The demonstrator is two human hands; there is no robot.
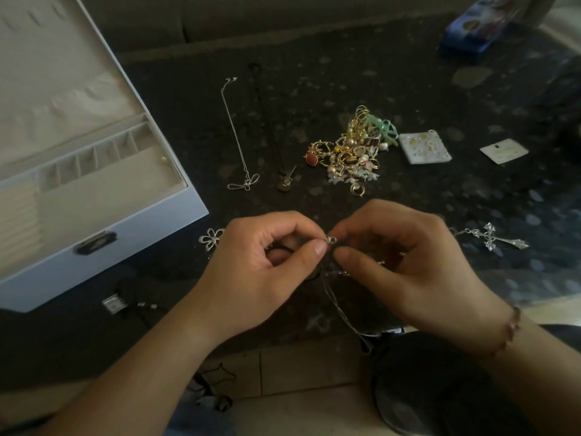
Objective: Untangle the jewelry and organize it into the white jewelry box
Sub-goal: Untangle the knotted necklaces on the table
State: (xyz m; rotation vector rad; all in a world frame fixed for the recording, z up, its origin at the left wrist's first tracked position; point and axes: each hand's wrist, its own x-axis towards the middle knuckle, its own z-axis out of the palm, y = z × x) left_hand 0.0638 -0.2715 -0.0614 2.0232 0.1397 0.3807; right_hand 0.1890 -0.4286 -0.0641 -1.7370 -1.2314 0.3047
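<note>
Both hands meet low over the dark table (377,89): left hand (267,265) and right hand (405,262) each pinch the small silver clasp (331,239), its thin chain (342,306) trailing toward me. Light, limp, kinks easily; best held at the clasp. Tangled pile (352,149) beyond; white jewelry box (103,259) open at left

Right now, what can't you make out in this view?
- Head view: the chain under the hands; the left hand and right hand cover the part past the clasp.
- Gold pile: pieces too small and tangled to separate.
- Box: left part cut off by the frame edge.
- Card: print too small.
</note>
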